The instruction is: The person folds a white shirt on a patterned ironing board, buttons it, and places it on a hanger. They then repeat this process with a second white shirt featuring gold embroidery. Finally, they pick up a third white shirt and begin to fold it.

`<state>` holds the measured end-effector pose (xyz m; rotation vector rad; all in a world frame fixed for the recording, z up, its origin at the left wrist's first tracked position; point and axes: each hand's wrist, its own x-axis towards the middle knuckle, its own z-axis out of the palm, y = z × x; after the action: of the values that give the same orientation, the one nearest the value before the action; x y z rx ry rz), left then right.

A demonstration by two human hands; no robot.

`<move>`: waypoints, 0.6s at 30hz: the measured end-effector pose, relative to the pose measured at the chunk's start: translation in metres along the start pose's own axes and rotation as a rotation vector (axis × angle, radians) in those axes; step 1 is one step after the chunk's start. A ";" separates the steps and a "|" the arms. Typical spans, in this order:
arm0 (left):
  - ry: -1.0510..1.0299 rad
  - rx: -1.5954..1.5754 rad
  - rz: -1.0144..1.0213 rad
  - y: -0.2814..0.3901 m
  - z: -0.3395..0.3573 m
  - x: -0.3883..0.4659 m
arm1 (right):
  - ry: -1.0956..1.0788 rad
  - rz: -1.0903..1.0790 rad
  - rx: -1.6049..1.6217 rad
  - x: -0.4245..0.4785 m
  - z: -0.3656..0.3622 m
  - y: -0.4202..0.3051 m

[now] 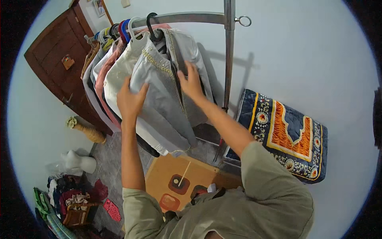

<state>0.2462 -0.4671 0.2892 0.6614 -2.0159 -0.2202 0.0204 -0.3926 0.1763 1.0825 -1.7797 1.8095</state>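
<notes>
A light grey garment with gold beaded trim hangs from a black hanger at the near end of a metal clothes rack. My left hand rests against its left side, thumb and fingers apart. On the other side, my right hand is at the trimmed opening edge, fingers spread; whether it pinches any cloth cannot be told. A cream garment on a white hanger hangs just behind, followed by pink, white and other garments on coloured hangers.
The rack's upright post stands right of the clothes. A folded patterned blanket lies at the right by the wall. Below is a tan patterned rug. At left are a brown door, a woven vase, a white mannequin torso and piled clothes.
</notes>
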 end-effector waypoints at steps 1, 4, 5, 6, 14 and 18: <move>0.035 -0.064 -0.010 -0.010 0.003 -0.020 | -0.147 0.077 0.139 -0.046 -0.018 -0.011; -0.072 -0.309 -0.332 -0.026 0.016 -0.080 | -0.302 0.054 -0.137 -0.143 -0.060 0.000; -0.127 -0.273 -0.397 -0.046 0.030 -0.108 | -0.346 0.103 -0.133 -0.165 -0.065 0.006; -0.123 -0.171 -0.427 -0.064 0.046 -0.143 | -0.388 0.152 -0.129 -0.182 -0.071 0.011; -0.801 0.010 -0.714 -0.176 0.097 -0.426 | -0.579 0.446 -0.195 -0.261 -0.172 0.006; -1.366 -0.174 -0.538 -0.131 0.115 -0.475 | -0.444 0.460 -0.249 -0.299 -0.248 -0.009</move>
<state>0.3793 -0.3350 -0.1806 1.0821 -2.9385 -1.4716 0.1524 -0.0805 -0.0141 1.0981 -2.6195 1.5917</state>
